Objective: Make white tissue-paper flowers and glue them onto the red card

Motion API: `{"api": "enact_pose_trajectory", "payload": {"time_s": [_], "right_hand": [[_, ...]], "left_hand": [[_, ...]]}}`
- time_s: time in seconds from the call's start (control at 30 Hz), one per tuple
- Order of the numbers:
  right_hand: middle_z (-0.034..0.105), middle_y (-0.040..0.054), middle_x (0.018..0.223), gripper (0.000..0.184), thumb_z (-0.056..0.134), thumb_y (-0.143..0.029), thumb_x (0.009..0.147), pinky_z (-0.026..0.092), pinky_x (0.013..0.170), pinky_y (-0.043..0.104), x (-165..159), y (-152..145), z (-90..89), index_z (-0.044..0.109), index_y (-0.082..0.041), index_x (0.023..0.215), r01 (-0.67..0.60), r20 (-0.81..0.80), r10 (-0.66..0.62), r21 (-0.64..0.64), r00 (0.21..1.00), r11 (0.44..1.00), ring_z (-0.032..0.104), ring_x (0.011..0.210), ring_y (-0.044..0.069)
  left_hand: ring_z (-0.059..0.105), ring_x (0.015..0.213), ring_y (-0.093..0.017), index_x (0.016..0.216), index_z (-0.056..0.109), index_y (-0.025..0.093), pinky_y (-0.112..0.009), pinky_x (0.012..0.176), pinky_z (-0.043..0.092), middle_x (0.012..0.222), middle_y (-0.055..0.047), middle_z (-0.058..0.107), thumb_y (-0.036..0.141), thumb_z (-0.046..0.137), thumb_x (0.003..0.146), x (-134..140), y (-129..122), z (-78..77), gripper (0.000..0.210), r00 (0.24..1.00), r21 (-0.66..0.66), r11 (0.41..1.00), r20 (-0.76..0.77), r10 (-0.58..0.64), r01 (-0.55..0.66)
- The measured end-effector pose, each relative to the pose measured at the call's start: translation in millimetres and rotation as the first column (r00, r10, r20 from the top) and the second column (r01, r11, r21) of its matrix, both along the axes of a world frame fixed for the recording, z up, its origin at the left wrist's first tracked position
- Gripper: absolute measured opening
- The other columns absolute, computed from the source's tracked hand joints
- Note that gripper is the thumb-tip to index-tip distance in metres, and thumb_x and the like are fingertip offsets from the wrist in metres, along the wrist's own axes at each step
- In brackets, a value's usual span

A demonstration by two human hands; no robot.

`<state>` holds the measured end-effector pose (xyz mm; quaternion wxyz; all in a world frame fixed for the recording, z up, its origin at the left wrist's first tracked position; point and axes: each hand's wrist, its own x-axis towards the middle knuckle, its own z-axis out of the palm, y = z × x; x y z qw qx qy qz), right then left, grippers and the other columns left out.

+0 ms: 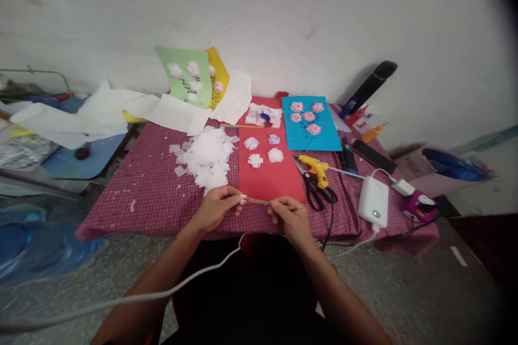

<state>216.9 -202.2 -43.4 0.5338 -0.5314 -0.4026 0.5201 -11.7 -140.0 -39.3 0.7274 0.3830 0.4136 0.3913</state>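
My left hand [218,207] pinches a small white paper scrap [243,199] at the tip of a thin wooden stick [258,201]. My right hand [292,221] is closed around that stick, held nearly level over the front edge of the red sheet [269,186]; whether it is a pencil or a brush I cannot tell. Several ruffled paper flowers, one a white flower [275,154], lie on the red sheet, two with bluish specks. Close to my left hand is a heap of white paper squares [208,156].
Right of the red sheet lie black-handled scissors [313,194], a yellow glue gun [315,167] and a white power bank [373,201] with cables. Behind are a blue flower card [297,137], a green card [172,64] and an ink-stained tissue [251,117]. A white cable [194,276] crosses my left arm.
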Motion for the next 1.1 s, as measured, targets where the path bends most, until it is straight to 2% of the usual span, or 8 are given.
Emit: {"api": "enact_pose_trajectory", "payload": {"time_s": [0.07,0.17,0.23,0.33,0.47,0.7,0.93,1.1], "right_hand": [[0.066,0.0001,0.065,0.032,0.078,-0.049,0.088,0.037,0.052,0.027,8.6,0.2,4.8,0.073,-0.02,0.076,-0.087,0.137,0.091,-0.04,0.986,0.995,0.05,0.052,0.012],[0.065,0.0001,0.068,0.03,0.069,-0.045,0.094,0.039,0.061,0.028,17.8,-2.0,11.2,0.074,-0.019,0.078,-0.234,0.401,0.21,0.012,0.891,0.972,0.054,0.062,0.015],[0.062,-0.0004,0.07,0.033,0.063,-0.044,0.099,0.038,0.063,0.028,18.5,-5.0,14.2,0.072,-0.02,0.079,-0.298,0.463,0.252,0.029,0.85,0.954,0.053,0.065,0.015],[0.055,-0.0024,0.07,0.038,0.061,-0.051,0.101,0.035,0.061,0.026,13.2,-9.3,17.3,0.065,-0.02,0.079,-0.335,0.335,0.316,0.001,0.888,0.942,0.048,0.065,0.013],[0.045,-0.0074,0.065,0.04,0.072,-0.058,0.093,0.026,0.05,0.023,1.9,-14.1,19.6,0.06,-0.021,0.084,-0.377,0.005,0.38,-0.103,0.925,0.92,0.034,0.055,0.009],[0.031,-0.0151,0.052,0.045,0.079,-0.062,0.087,0.013,0.039,0.02,-16.6,-20.6,25.8,0.062,-0.02,0.093,-0.462,-0.45,0.337,-0.203,0.827,0.863,0.014,0.043,0.004],[0.036,-0.0137,0.05,0.042,0.077,-0.059,0.092,0.017,0.037,0.019,-23.0,-20.4,23.6,0.067,-0.018,0.093,-0.489,-0.594,0.304,-0.177,0.745,0.854,0.016,0.039,0.004],[0.04,-0.0123,0.051,0.044,0.068,-0.063,0.097,0.022,0.039,0.02,-27.0,-23.6,18.9,0.066,-0.02,0.096,-0.466,-0.521,0.327,-0.157,0.788,0.871,0.022,0.038,0.006]], "left_hand": [[0.065,0.062,-0.012,0.085,0.074,0.013,-0.023,0.058,0.052,0.074,-0.004,0.073,0.04,0.092,0.075,-2.9,-0.5,-1.6,0.033,0.998,0.048,0.998,-0.047,-0.031,0.033],[0.065,0.061,-0.012,0.088,0.076,0.014,-0.024,0.06,0.053,0.073,-0.003,0.073,0.039,0.087,0.081,-7.7,-0.8,-1.1,0.029,0.986,0.103,0.987,-0.123,-0.11,0.123],[0.065,0.061,-0.012,0.088,0.076,0.014,-0.024,0.06,0.053,0.072,-0.003,0.072,0.039,0.086,0.084,-9.3,-0.5,2.1,0.027,0.979,0.122,0.979,-0.142,-0.143,0.161],[0.063,0.059,-0.012,0.086,0.075,0.014,-0.023,0.057,0.052,0.071,-0.002,0.071,0.041,0.088,0.081,-7.0,0.5,9.7,0.03,0.986,0.105,0.984,-0.095,-0.137,0.147],[0.062,0.056,-0.012,0.083,0.074,0.014,-0.024,0.054,0.051,0.067,-0.002,0.069,0.045,0.092,0.074,4.5,2.6,18.0,0.037,0.996,0.083,0.993,0.025,-0.09,0.087],[0.06,0.058,-0.01,0.084,0.073,0.014,-0.024,0.057,0.053,0.068,0.0,0.066,0.042,0.097,0.069,25.0,3.3,21.1,0.04,0.977,0.025,0.998,0.208,0.056,-0.062],[0.06,0.059,-0.01,0.082,0.073,0.015,-0.024,0.059,0.053,0.07,0.001,0.066,0.041,0.097,0.072,29.3,2.1,22.1,0.037,0.957,0.0,0.999,0.287,0.037,-0.039],[0.073,0.082,-0.016,0.087,0.073,0.016,-0.028,0.073,0.059,0.09,-0.004,0.077,0.042,0.097,0.074,42.7,-2.9,22.5,0.038,0.939,-0.035,0.998,0.339,0.06,-0.051]]}}
